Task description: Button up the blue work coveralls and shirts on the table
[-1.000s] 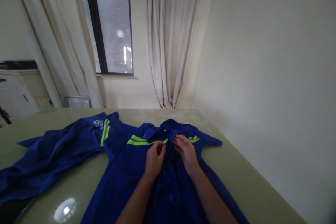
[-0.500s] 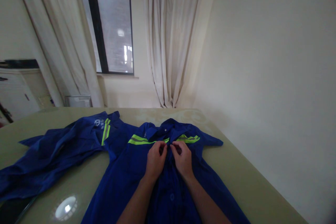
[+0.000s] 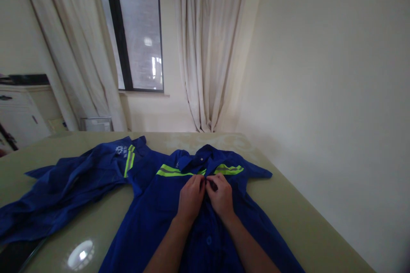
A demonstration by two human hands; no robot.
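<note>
A blue work shirt (image 3: 153, 213) with yellow-green reflective stripes lies flat on the table (image 3: 288, 209), collar away from me. My left hand (image 3: 190, 198) and my right hand (image 3: 220, 196) meet at the shirt's front opening just below the collar. Both have their fingers pinched on the fabric edges there, fingertips touching. What is between the fingertips is too small to make out.
A second blue garment (image 3: 64, 183) with the same stripes lies crumpled on the table's left side. A wall runs along the table's right edge. Curtains (image 3: 205, 47) and a window (image 3: 137, 30) stand behind the table. A white cabinet (image 3: 19, 111) is at far left.
My right hand has gone from flat and spread on the shirt to pinched. Both hands have drawn together at the front opening.
</note>
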